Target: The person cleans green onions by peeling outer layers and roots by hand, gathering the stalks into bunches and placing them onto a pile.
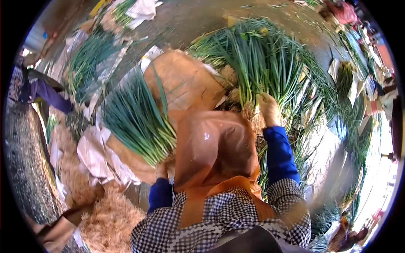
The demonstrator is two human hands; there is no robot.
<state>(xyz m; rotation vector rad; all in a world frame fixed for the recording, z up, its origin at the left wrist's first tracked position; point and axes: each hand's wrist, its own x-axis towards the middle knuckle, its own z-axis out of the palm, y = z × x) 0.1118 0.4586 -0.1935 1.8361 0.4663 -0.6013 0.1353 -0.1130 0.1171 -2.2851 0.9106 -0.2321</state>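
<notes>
My right hand is closed around the lower stalks of a bunch of green onions, just above their pale, stringy roots. These stand at the edge of a larger heap, leaves pointing away from me. On my left, a fanned bunch of green onions lies on brown sacking with its white ends towards me. My left hand is at the root end of that bunch, touching or very close to it; its fingers are hidden. An orange-brown apron covers my lap between the two bunches.
Brown sacking is spread ahead of me. Crumpled pale sacks and a pile of root trimmings lie at left. More green onions rest further off. At the far left is a person in purple trousers.
</notes>
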